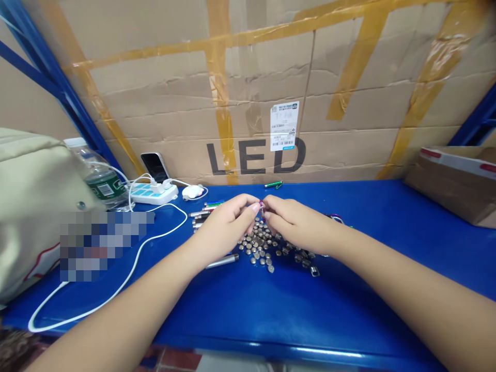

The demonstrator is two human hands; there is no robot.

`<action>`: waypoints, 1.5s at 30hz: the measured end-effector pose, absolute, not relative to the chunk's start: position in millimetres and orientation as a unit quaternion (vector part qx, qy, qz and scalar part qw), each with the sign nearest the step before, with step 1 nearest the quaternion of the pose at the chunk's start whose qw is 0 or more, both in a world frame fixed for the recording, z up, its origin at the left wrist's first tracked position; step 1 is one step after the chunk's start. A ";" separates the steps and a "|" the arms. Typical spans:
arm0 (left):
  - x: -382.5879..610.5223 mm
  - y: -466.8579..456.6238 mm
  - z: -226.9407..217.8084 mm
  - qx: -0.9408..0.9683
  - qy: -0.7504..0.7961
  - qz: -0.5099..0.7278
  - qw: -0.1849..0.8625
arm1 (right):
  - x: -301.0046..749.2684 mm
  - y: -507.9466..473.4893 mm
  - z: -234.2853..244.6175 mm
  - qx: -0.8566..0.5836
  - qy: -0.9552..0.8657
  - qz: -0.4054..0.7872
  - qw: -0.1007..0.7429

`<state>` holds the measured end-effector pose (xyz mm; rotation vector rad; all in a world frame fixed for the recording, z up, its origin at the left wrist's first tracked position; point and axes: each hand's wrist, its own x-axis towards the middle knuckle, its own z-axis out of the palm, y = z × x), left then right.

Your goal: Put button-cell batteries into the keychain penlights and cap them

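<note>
Left fingers (pixel 251 210) and right fingers (pixel 273 203) pinching small purplish piece (pixel 262 210) between tips, silvery discs (pixel 262 253) below

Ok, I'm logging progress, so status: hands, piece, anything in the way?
Left hand, right hand: both pinching small purple piece. Clutter close by: silver discs beneath, silver tube left of them.

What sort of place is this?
Perhaps a small workshop or storeroom: a glossy blue tabletop bears loose, small round silvery pieces, with a large, brown, taped cardboard panel marked LED behind.
</note>
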<state>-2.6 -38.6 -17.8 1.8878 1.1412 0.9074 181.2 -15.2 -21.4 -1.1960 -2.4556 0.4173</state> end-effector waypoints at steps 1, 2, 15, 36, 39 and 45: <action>-2.7 -38.9 -17.2 0.738 0.442 0.354 0.367 | 182.4 -14.8 -20.9 -0.421 -0.870 0.166 0.194; -3.0 -39.3 -16.6 0.739 0.439 0.356 0.366 | 183.6 -14.3 -20.6 -0.417 -0.868 0.180 0.199; -4.3 -46.3 -13.2 0.777 0.443 0.330 0.303 | 178.5 -20.5 -16.6 -0.451 -0.879 0.065 0.144; -6.9 -43.8 -10.2 0.786 0.443 0.356 0.243 | 182.7 -15.1 -19.1 -0.438 -0.881 0.047 0.172; -8.2 -43.3 -9.5 0.790 0.443 0.351 0.238 | 183.9 -16.3 -17.0 -0.427 -0.887 0.043 0.169; -10.0 -43.6 -9.4 0.792 0.442 0.351 0.234 | 183.4 -18.4 -14.9 -0.423 -0.896 -0.006 0.135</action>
